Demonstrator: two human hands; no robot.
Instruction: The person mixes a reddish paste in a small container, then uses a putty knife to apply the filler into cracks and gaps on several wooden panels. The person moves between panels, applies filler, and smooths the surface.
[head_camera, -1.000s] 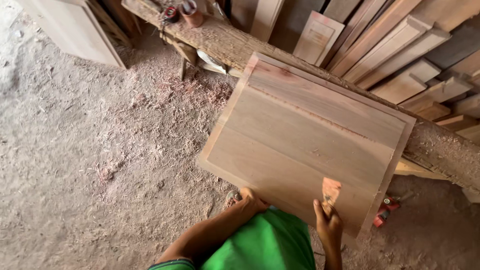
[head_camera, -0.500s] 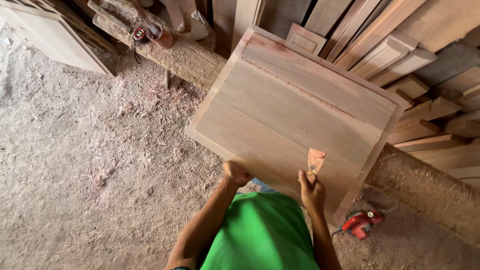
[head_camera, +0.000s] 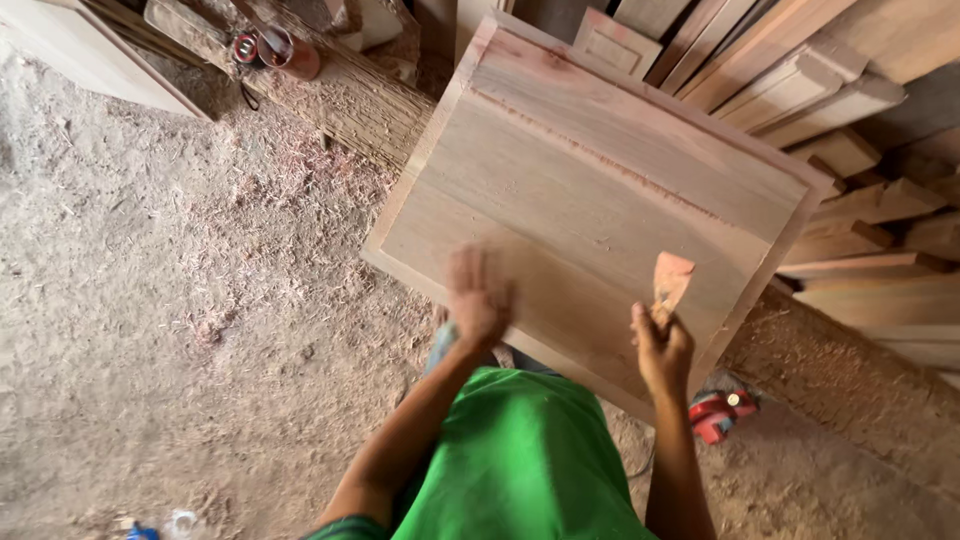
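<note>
Matt, smooth bare-wood panel (head_camera: 590, 200); rough sawdust-strewn floor (head_camera: 150, 300); glossy red plastic tool (head_camera: 718, 412); green cloth shirt (head_camera: 520, 460).

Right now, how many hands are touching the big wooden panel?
1. The left hand, blurred, lies flat on the wooden panel near its lower edge. The right hand is over the lower right part, gripping a scraper; its own contact isn't clear.

Sawdust floor (head_camera: 150, 300), stacked timber (head_camera: 860, 110)

Lay scattered about: red power tool (head_camera: 722, 410) near the planks, rusty cans (head_camera: 275, 48) on a rough beam (head_camera: 350, 95).
</note>
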